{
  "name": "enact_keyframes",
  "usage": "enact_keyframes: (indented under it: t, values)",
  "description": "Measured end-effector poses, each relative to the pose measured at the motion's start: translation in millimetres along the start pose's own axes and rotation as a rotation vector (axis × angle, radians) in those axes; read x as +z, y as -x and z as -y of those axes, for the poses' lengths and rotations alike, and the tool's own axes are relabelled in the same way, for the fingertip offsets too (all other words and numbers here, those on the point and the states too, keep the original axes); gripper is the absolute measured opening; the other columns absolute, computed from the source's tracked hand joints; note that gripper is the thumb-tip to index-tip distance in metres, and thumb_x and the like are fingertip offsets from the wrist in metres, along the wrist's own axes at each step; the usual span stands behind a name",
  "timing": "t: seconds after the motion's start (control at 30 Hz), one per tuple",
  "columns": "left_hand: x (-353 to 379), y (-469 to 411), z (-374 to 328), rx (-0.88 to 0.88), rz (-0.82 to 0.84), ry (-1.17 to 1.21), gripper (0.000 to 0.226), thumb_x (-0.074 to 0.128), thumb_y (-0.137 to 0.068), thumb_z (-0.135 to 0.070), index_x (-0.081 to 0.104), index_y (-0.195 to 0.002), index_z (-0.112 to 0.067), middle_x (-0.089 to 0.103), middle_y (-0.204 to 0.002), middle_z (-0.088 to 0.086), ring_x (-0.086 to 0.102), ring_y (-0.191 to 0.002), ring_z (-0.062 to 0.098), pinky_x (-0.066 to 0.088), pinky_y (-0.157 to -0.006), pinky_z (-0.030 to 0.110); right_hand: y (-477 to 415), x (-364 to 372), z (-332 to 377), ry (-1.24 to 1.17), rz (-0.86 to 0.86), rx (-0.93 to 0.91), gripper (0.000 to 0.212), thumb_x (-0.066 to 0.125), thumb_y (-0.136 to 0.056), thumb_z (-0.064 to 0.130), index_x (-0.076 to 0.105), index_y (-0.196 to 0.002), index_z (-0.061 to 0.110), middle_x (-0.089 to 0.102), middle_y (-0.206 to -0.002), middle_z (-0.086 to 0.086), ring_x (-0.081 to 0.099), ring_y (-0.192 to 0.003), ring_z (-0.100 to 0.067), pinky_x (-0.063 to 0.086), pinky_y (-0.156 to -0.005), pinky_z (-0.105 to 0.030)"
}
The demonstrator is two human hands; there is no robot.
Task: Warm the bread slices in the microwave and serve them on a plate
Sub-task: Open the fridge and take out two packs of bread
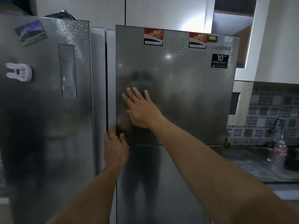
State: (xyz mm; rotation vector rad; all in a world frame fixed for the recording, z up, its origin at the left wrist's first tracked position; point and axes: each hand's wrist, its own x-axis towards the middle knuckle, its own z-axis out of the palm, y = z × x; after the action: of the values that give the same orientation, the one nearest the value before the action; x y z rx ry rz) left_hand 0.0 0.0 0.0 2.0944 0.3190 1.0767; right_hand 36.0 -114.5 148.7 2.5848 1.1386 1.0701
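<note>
Two steel fridges fill the view. My right hand (142, 109) lies flat, fingers spread, against the upper door (186, 94) of the right fridge. My left hand (115, 151) is lower, its fingers curled around the left edge of that same door, near the seam with the lower door (161, 183). The door looks shut or nearly shut. No bread, plate or microwave is in view.
The left fridge (45, 102) stands close beside, with magnets on its door. At the right, a counter (252, 168) holds a clear plastic bottle (279, 152), with a dark tap (277, 125) before a tiled wall. White cabinets hang above.
</note>
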Motion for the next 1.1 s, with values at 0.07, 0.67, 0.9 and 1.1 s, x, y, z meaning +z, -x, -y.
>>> enact_keyframes:
  t: [0.07,0.67,0.9,1.1]
  values:
    - [5,-6,9,-0.046,0.016,0.07,0.04,0.034,-0.106,-0.035,0.041,-0.139,-0.014,0.055,-0.125,0.013,0.057,-0.111,0.031,0.05,-0.088,0.045,-14,1,3,0.087,0.002,-0.043,0.06,0.031,-0.106,0.027,0.005,-0.16,0.019,-0.01,-0.166,-0.008,-0.015,-0.151,-0.029,0.001,-0.119,-0.063]
    - [9,-15,36,-0.154,0.158,0.244,0.047,0.038,-0.104,-0.048,0.059,-0.085,-0.012,0.061,-0.08,0.003,0.056,-0.072,0.012,0.034,-0.056,0.022,-48,-10,25,0.352,0.092,-0.072,0.052,0.037,-0.103,0.036,0.028,-0.153,0.027,-0.014,-0.166,-0.008,-0.025,-0.148,-0.038,-0.007,-0.108,-0.077]
    - [4,-11,35,-0.15,0.154,0.221,0.051,0.037,-0.102,-0.053,0.059,-0.083,-0.012,0.062,-0.077,0.005,0.058,-0.068,0.013,0.035,-0.053,0.022,-46,-16,32,0.325,0.136,-0.034,0.053,0.041,-0.104,0.032,0.026,-0.154,0.026,-0.015,-0.166,-0.007,-0.028,-0.146,-0.037,-0.004,-0.109,-0.077]
    - [-5,7,37,-0.101,0.156,0.255,0.052,0.036,-0.1,-0.058,0.06,-0.081,-0.015,0.063,-0.073,0.005,0.062,-0.067,0.017,0.044,-0.056,0.027,-29,-26,35,0.326,0.097,-0.063,0.062,0.049,-0.099,0.035,0.024,-0.155,0.026,-0.014,-0.166,-0.008,-0.028,-0.146,-0.038,-0.007,-0.109,-0.076]
